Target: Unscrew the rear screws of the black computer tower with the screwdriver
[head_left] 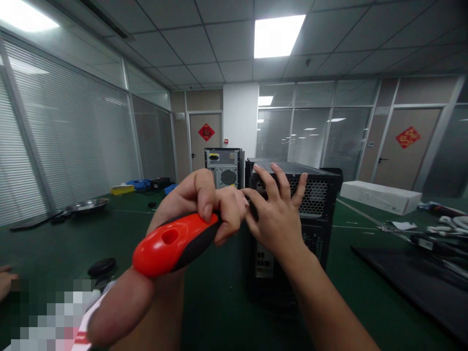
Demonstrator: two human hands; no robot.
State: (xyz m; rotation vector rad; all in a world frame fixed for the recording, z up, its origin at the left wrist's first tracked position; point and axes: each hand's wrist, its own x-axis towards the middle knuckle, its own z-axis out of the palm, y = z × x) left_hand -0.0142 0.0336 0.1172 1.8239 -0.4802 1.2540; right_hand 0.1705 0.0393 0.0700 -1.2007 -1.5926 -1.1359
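My left hand (204,202) is closed around a screwdriver's red and black handle (171,243), which points toward a black computer case (318,195) standing on the green table (219,302). The screwdriver's shaft is hidden behind my fingers. My right hand (276,214) is at the case's rear top corner. Its thumb and forefinger pinch together where the tool's tip would be, and the other fingers spread up against the mesh back panel. What the pinch holds is hidden.
A grey computer case (224,168) stands behind. A long white box (380,196), cables (446,226) and a flat black panel (413,280) lie to the right. On the left are a metal dish (86,205), a black round object (102,267) and another person's hand (5,282).
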